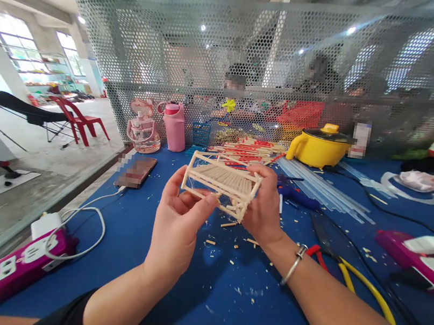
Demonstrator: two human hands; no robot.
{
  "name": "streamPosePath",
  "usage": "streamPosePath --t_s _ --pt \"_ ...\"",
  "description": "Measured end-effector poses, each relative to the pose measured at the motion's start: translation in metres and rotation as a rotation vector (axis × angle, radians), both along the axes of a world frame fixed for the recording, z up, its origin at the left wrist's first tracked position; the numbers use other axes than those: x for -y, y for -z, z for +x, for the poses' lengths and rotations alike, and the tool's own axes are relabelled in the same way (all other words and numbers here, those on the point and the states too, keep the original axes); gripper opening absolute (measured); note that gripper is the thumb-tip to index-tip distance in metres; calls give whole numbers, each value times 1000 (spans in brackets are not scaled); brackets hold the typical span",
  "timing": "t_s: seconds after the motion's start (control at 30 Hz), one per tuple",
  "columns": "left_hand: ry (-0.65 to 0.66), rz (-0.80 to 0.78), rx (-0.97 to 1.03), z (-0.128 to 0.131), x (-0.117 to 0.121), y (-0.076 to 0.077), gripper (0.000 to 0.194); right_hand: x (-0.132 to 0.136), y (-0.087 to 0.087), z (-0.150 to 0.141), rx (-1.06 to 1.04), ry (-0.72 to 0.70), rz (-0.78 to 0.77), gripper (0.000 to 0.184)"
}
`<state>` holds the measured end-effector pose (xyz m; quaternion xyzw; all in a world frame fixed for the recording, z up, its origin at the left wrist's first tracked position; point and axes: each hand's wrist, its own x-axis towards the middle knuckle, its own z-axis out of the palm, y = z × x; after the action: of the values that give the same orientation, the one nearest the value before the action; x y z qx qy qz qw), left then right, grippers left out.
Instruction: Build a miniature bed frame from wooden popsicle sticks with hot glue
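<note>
Between my two hands is a small wooden stick frame [222, 179], box-shaped, with a row of thin sticks laid side by side inside it. It is held above the blue tabletop [205, 296], slightly tilted. My left hand [182, 217] grips its left and lower side, the thumb pressed on the lower bar. On the right end, my right hand [265, 208] is closed round the frame; some of its fingers are hidden behind the sticks. Thin glue-like strands show on the frame's left part. Short cut stick pieces [228, 224] lie below it.
Behind stand a pink bottle [174, 128], a clear jug [146, 133], a heap of sticks [243, 150] and a yellow pot [321, 147]. Right are clear glue sticks [319, 186], a blue glue gun [299, 196] and yellow-handled pliers [365, 290]. Left are a phone [137, 172] and a power strip [22, 264].
</note>
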<state>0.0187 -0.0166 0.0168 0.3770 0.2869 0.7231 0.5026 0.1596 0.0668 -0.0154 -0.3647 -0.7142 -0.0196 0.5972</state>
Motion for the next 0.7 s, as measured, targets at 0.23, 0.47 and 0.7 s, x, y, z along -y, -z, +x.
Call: streamPosePath --t_s 0.23,0.47,0.7 --pt "-57 44 1 1 1 3 32 -2 -1 1 35 9 126 42" --pt "-136 -10 -212 -2 0 8 30 0 -1 0 -2 13 66 44" --pt "5 18 -86 0 0 6 28 -1 -1 1 8 22 86 42"
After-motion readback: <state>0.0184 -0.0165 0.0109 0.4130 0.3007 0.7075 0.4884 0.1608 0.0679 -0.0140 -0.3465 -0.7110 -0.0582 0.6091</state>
